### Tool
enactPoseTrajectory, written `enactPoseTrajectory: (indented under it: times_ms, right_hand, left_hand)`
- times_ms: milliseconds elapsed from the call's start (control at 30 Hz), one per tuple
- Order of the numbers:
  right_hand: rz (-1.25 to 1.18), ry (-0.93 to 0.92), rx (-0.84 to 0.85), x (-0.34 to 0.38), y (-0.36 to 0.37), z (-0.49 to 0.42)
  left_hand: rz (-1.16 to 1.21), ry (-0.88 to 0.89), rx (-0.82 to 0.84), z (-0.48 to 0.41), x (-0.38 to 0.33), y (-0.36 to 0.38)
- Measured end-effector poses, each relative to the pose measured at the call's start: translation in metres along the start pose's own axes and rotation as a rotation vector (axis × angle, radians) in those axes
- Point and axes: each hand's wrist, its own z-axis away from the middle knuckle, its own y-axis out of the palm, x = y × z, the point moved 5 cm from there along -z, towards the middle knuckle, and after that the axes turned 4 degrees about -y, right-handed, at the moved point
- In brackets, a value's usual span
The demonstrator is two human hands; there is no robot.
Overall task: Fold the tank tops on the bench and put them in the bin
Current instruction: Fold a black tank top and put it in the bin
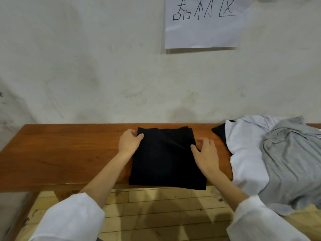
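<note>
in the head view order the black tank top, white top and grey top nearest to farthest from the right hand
1. black tank top, touching the right hand, on its left
2. white top, just to its right
3. grey top, farther right, partly over the white one

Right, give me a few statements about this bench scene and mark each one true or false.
1. The folded black tank top lies on the reddish-brown wooden bench. True.
2. Only the left hand touches it. False: the left hand and the right hand each grip one side edge.
3. A pile of white and grey garments lies to its right. True.
4. The white paper sheet on the wall is blank. False: it bears handwritten characters.
</note>
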Motion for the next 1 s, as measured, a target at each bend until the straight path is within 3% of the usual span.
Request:
enactPoseTrajectory:
  times_ms: [100, 233, 300, 400, 567, 667, 800, 867, 1000]
  right_hand:
    - [0.025, -0.202, 0.051, 0.041, 0.011, -0.022]
    - [0.037, -0.504, 0.411, 0.107, 0.037, -0.039]
    - [0.216, -0.614, 0.588, 0.121, 0.049, -0.046]
    - [0.490, -0.489, 0.790, 0.100, 0.046, -0.065]
    - [0.296, -0.288, 0.893, 0.051, 0.001, -0.072]
    - [0.072, -0.201, 0.818, 0.039, -0.017, -0.076]
    - [-0.004, -0.084, 0.342, 0.021, 0.004, -0.099]
    - [0.039, -0.032, 0.202, 0.011, 0.025, -0.089]
    - [0.055, -0.055, 0.117, 0.004, 0.038, -0.073]
  left_hand:
    - [0.283, -0.009, 0.081, 0.001, -0.015, 0.000]
    - [0.393, 0.194, 0.250, 0.032, -0.044, 0.001]
    - [0.515, 0.244, 0.292, 0.043, -0.049, -0.004]
    - [0.741, 0.216, 0.323, 0.050, -0.048, -0.016]
    - [0.755, 0.127, 0.141, 0.035, -0.018, -0.025]
    - [0.770, 0.052, 0.080, 0.025, -0.012, -0.017]
    - [0.633, -0.088, 0.035, -0.001, -0.010, 0.002]
    - [0.566, -0.152, 0.055, -0.010, -0.007, 0.011]
    - [0.247, 0.070, 0.006, 0.000, -0.018, 0.013]
